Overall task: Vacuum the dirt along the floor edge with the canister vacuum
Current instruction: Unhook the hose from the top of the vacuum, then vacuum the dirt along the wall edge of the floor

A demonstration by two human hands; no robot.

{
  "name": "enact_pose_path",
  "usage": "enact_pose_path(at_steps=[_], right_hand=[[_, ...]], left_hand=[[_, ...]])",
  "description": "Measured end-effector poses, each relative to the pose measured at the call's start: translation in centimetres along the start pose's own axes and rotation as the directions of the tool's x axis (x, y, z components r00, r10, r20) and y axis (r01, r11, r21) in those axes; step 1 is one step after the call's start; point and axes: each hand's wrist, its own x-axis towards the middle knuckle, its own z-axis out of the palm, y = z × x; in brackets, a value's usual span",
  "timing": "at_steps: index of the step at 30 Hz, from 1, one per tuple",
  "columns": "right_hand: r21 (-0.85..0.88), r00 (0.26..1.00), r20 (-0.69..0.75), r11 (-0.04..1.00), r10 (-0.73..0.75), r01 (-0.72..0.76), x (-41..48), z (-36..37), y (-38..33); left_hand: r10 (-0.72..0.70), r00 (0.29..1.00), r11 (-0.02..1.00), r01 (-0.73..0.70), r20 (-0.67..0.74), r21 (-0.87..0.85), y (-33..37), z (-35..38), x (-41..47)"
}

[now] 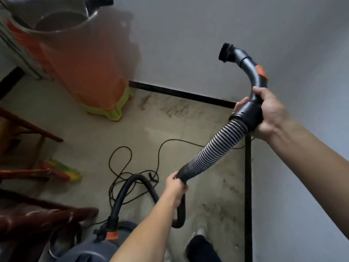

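Note:
My right hand (270,112) grips the black curved vacuum handle (253,72) at its cuff, held up in the air with the round brush nozzle (225,52) pointing at the wall. My left hand (176,188) grips the ribbed hose (213,150) lower down. The hose loops down to the grey canister vacuum (105,242) at the bottom of the view. Dark dirt (224,188) is scattered on the beige floor along the black skirting (247,186) at the right wall and near the far corner.
A black power cord (122,167) lies coiled on the floor. A stack of orange and green plastic stools (88,72) stands at the far wall, a metal basin (56,17) on top. Dark wooden furniture (28,220) crowds the left. My shoe (200,244) is near the skirting.

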Motion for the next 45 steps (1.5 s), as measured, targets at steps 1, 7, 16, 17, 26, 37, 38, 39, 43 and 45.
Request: enact_pose_path(at_steps=[1,7,16,17,26,37,38,39,43,45], right_hand=[[-0.006,0.999,0.012,0.999,0.045,-0.045,1.4,-0.3,-0.8],[-0.110,0.927,0.096,0.930,0.362,-0.352,10.1,-1.5,-3.3],[-0.231,0.951,0.051,0.930,0.304,-0.285,20.8,4.1,-8.6],[-0.265,0.959,0.015,0.926,0.284,-0.270,22.1,4.7,-8.9],[-0.526,0.944,-0.328,0.826,0.023,-0.203,32.2,8.0,-2.9],[-0.738,0.928,-0.368,0.627,-0.063,-0.251,45.3,11.4,4.3],[-0.778,0.934,-0.350,0.578,-0.072,-0.247,47.2,11.3,4.9],[-0.813,0.941,-0.330,0.529,-0.077,-0.242,49.0,11.3,5.7],[-0.900,0.980,-0.199,0.391,0.022,-0.191,56.3,12.3,9.4],[-0.933,0.986,-0.162,0.318,0.045,-0.168,60.5,11.9,11.3]], left_hand=[[-0.036,0.999,0.976,0.029,-0.026,-0.218,2.1,0.2,0.9],[-0.268,0.963,0.904,0.243,-0.021,-0.352,13.7,2.5,9.3],[-0.107,0.978,0.871,0.178,0.177,-0.457,25.6,4.9,14.5],[-0.051,0.981,0.863,0.138,0.188,-0.486,27.2,4.7,14.7],[0.341,0.940,0.808,-0.298,-0.009,-0.508,42.0,-0.5,18.5],[-0.018,0.992,0.857,-0.051,-0.129,-0.513,42.6,-5.1,31.9],[-0.055,0.989,0.851,-0.024,-0.136,-0.524,41.7,-5.3,33.3],[-0.089,0.986,0.842,0.000,-0.138,-0.539,40.9,-5.4,34.9],[-0.149,0.970,0.785,-0.001,-0.191,-0.620,38.7,-5.2,41.6],[-0.139,0.966,0.769,-0.034,-0.219,-0.638,37.7,-5.0,45.9]])
